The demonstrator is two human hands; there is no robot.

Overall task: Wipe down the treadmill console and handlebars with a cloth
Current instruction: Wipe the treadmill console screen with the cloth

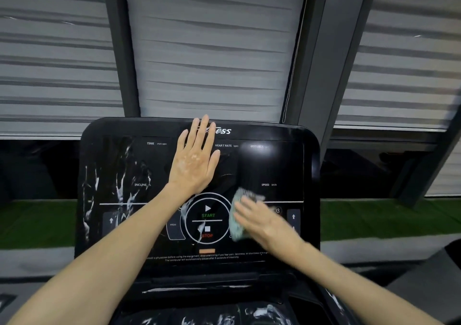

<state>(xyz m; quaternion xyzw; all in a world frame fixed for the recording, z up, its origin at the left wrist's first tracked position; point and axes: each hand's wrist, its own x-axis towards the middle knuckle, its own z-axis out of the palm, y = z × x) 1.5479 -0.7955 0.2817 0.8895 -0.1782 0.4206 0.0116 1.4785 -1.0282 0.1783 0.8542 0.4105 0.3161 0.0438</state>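
The black treadmill console (279, 165) fills the middle of the view, with white smears on its left half and lower tray. My left hand (195, 160) lies flat on the upper middle of the screen, fingers straight and spread. My right hand (262, 221) presses a pale green cloth (240, 215) against the panel just right of the round START/STOP dial (207, 218); the hand is motion-blurred and covers much of the cloth. The handlebars are not clearly seen.
Grey window blinds (212, 50) and dark frame posts (316, 62) stand behind the console. A green strip of turf (389, 215) runs along the floor beyond. White smears mark the tray (199, 288) below the screen.
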